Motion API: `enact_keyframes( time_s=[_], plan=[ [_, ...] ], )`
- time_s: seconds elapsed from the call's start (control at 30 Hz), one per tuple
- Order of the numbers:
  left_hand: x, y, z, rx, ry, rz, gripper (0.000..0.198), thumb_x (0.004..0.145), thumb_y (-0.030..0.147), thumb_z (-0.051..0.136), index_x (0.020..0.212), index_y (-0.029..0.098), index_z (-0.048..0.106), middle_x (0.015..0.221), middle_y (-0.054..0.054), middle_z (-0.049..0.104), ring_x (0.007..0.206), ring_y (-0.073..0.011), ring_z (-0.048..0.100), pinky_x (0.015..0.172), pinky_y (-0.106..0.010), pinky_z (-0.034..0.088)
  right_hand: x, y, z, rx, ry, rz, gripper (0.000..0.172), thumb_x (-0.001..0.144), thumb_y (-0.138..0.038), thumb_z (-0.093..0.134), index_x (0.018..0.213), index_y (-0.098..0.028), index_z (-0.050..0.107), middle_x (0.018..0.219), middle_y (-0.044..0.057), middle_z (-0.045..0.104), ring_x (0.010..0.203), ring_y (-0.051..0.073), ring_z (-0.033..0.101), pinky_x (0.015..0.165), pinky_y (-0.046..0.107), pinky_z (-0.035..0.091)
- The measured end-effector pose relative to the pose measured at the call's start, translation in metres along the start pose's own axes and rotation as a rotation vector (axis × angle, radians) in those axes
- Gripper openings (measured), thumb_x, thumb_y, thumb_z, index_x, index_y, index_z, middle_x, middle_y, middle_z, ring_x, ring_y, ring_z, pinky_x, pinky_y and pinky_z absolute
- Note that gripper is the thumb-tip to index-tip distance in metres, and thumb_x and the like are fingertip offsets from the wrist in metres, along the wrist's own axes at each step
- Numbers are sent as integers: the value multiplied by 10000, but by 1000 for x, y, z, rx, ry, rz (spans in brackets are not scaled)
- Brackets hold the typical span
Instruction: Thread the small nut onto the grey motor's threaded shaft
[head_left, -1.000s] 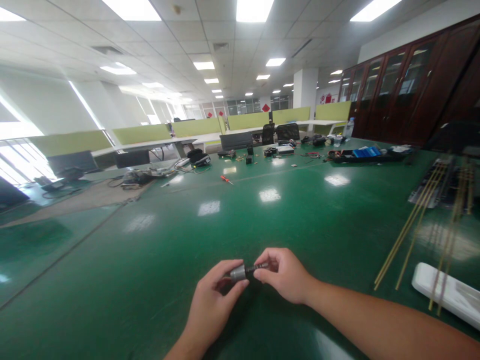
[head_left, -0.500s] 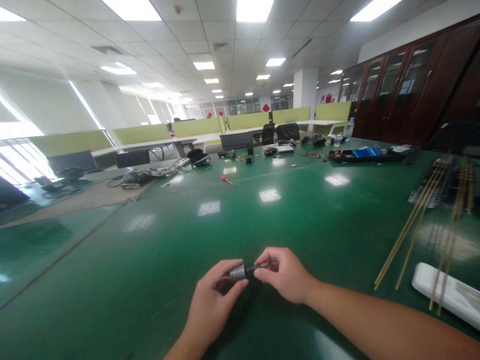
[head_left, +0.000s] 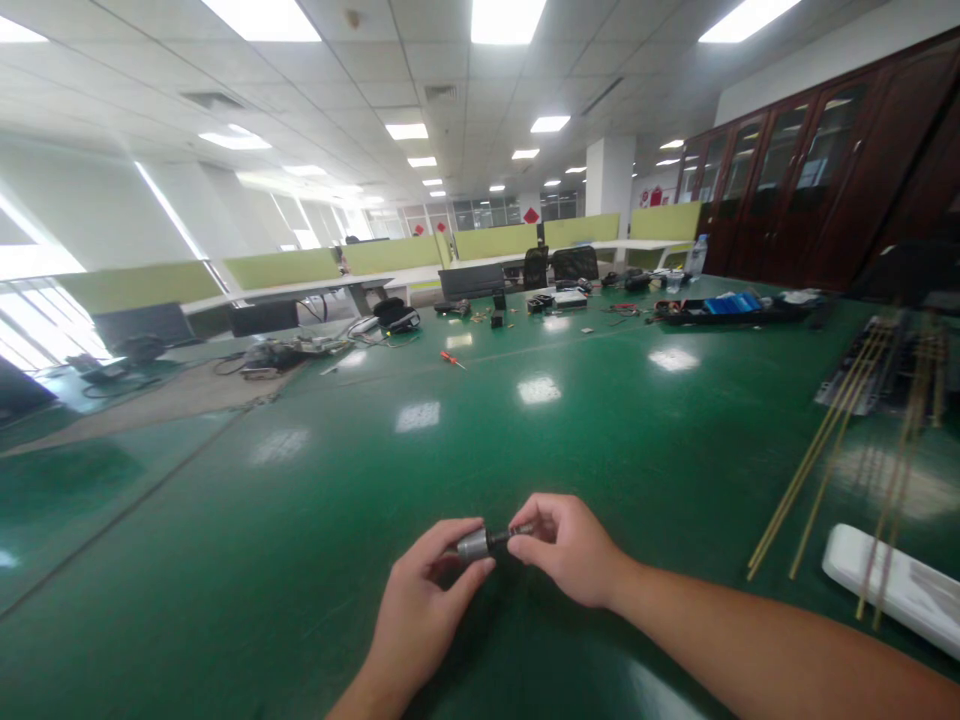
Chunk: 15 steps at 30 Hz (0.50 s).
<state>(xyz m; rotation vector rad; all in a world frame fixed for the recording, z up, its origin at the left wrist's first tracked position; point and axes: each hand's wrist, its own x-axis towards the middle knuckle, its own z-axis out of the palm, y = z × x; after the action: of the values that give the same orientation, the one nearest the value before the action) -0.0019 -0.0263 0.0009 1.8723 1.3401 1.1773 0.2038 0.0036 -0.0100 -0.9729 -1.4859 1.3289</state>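
Between my hands, just above or on the green table (head_left: 337, 500), is a small metal piece with a grey cylinder (head_left: 473, 545) at its left end and a thinner dark shaft (head_left: 498, 539) running right. The fingers and thumb of my left hand (head_left: 431, 590) close round the grey cylinder. My right hand (head_left: 566, 550) pinches a ribbed metal end (head_left: 521, 531) of the shaft between thumb and fingertips. Its exact kind is too small to make out, and fingers cover part of both ends.
Long thin brass-coloured rods (head_left: 825, 450) and a white tray-like case (head_left: 892, 580) lie at the right. A red-handled screwdriver (head_left: 451, 359) rests farther off. Cables and parts (head_left: 292, 355) lie at the back left, and a black tray (head_left: 735, 310) with blue items at the back right.
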Motion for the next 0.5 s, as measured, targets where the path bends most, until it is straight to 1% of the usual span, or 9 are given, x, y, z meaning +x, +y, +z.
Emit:
enact_keyframes(
  time_s=[0.27, 0.5],
  plan=[
    [0, 1, 0, -5, 5, -1, 266, 811, 338, 749, 1065, 263, 724, 1039, -24, 720, 936, -204, 699, 835, -286, 597, 0, -1, -1, 9, 0, -2, 146, 732, -236, 702, 839, -149, 655, 687, -4, 619, 614, 133, 543, 600, 262, 422],
    [1, 1, 0, 0, 16, -10, 271, 808, 333, 749, 1067, 256, 727, 1041, -30, 722, 948, -211, 699, 859, -303, 595, -1, -3, -1, 5, 7, 1, 138, 727, -229, 704, 825, -149, 649, 688, -2, 622, 610, 131, 540, 598, 260, 418]
  ],
)
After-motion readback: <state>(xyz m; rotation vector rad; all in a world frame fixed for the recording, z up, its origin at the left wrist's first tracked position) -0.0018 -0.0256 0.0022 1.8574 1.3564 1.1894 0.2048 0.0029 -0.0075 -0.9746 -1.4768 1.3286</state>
